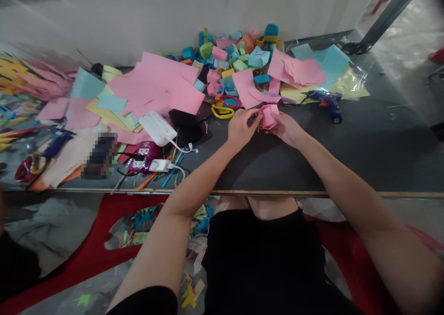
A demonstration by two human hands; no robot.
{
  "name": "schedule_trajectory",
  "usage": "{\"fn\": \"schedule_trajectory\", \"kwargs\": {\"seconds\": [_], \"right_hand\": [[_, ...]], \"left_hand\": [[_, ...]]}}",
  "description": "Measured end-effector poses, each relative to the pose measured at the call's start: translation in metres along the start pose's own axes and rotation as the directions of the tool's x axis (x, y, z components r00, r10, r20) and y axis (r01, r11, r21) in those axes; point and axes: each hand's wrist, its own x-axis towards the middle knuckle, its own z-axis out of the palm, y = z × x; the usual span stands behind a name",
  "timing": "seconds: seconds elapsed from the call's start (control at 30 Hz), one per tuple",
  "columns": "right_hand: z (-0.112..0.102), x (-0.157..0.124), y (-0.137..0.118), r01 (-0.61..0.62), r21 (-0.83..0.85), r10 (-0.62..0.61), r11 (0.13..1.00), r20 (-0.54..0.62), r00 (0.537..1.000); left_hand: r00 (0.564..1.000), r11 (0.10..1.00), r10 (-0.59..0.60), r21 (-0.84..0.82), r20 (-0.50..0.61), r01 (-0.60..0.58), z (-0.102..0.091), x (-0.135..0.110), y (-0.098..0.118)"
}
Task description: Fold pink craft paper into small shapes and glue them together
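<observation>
Both my hands meet over the dark table [364, 153] and hold a small folded pink paper piece [268, 117]. My left hand [241, 129] pinches its left edge with thumb and fingers. My right hand [287, 129] cups it from the right, fingers curled round it. Just beyond the hands lie yellow-handled and red-handled scissors [224, 108] and loose pink sheets [248, 88].
A blue glue gun [328, 102] lies to the right of my hands. Folded coloured paper boxes [239, 51] pile up at the back. Pink and blue sheets [156, 88], a white power bank [157, 127] with cables and a purple device [145, 153] crowd the left. Paper scraps litter the floor.
</observation>
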Motion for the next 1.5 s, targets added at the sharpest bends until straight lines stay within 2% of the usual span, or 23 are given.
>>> {"fn": "schedule_trajectory", "kwargs": {"seconds": [0.3, 0.57, 0.87, 1.1, 1.3, 1.4, 1.5], "right_hand": [[0.001, 0.0, 0.0, -0.008, 0.006, 0.008, 1.0, 0.014, 1.0], [0.002, -0.002, -0.001, -0.012, 0.004, 0.012, 1.0, 0.047, 0.999], [0.001, -0.002, -0.002, -0.016, 0.0, 0.016, 1.0, 0.063, 0.998], [0.004, -0.003, -0.003, -0.009, -0.008, 0.009, 1.0, 0.066, 0.998], [0.005, -0.005, -0.005, -0.023, -0.014, 0.024, 1.0, 0.046, 0.999], [0.005, -0.005, -0.006, -0.038, 0.007, 0.038, 0.999, 0.029, 0.999], [0.003, -0.005, -0.007, -0.049, 0.004, 0.048, 0.999, 0.024, 0.999]], "left_hand": [[0.998, 0.998, -0.06, -0.006, -0.01, 0.06, 0.0, -0.001, 0.003], [0.998, 0.998, -0.056, -0.014, -0.035, 0.056, 0.0, -0.002, 0.002], [0.994, 0.999, 0.003, 0.04, -0.114, 0.001, -0.002, 0.0, -0.001], [0.991, 0.995, 0.092, 0.054, -0.095, -0.087, -0.003, 0.0, 0.001], [0.978, 0.981, 0.191, 0.003, -0.085, -0.192, -0.011, -0.001, -0.005], [0.978, 0.983, 0.185, 0.012, -0.097, -0.185, -0.014, -0.004, -0.008], [0.981, 0.983, 0.182, 0.005, -0.062, -0.182, -0.015, -0.005, -0.009]]}}
